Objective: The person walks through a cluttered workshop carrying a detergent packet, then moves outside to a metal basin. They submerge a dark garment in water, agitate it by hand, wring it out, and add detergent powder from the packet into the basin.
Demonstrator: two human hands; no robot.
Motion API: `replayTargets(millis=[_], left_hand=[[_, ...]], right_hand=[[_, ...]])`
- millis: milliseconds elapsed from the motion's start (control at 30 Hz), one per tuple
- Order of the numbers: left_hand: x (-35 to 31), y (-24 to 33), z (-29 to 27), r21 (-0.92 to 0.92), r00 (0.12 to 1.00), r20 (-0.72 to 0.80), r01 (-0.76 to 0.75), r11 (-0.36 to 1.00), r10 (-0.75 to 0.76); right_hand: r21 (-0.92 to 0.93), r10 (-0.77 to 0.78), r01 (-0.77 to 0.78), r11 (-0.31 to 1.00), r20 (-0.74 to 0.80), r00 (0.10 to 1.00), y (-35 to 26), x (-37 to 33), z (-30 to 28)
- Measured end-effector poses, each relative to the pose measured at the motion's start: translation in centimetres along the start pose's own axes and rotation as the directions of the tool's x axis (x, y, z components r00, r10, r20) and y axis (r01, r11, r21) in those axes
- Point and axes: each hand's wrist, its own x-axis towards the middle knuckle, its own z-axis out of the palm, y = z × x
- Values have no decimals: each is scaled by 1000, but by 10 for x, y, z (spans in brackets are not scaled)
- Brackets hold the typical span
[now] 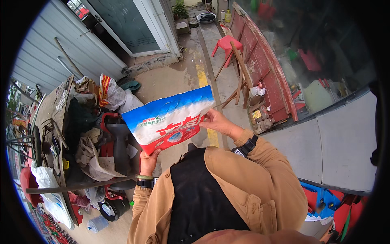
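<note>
A flat printed cardboard piece (pixel 170 106), blue along the top, white in the middle and red below, is held up in front of my chest. It tilts, its right end higher than its left. My left hand (pixel 149 163) grips its lower left corner, with most of the fingers hidden behind it. At the right edge my right hand (pixel 221 123) pinches it, thumb on the printed face. Both wrists wear dark straps below tan sleeves.
To the left, a cluttered heap includes a red-and-yellow striped bag (pixel 110 92), crumpled cloth (pixel 92 156), a long pole (pixel 81 186) and a clear plastic bottle (pixel 98 223). A red stool (pixel 228 44) and wooden frame (pixel 241 71) stand ahead right. Farther off are a basin (pixel 206 20) and a glass door (pixel 126 26).
</note>
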Motion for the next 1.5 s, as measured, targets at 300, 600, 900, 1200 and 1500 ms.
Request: replayTargets(millis=[300, 600, 900, 1200, 1500], left_hand=[[361, 2, 68, 7, 852, 516, 100, 995, -89], [594, 16, 118, 148, 888, 348, 265, 953, -301], [810, 42, 170, -82, 913, 304, 308, 948, -271], [1080, 88, 270, -36, 804, 418, 480, 877, -423], [1261, 56, 323, -162, 745, 360, 642, 749, -561]], right_hand=[[50, 15, 14, 999, -522, 853, -14, 140, -159], [-169, -39, -115, 979, -708, 705, -23, 312, -353], [-114, -132, 67, 991, -890, 436, -63, 471, -510], [-80, -90, 73, 994, -984, 154, -112, 623, -611], [15, 36, -325, 945, -998, 56, -25, 780, -803]])
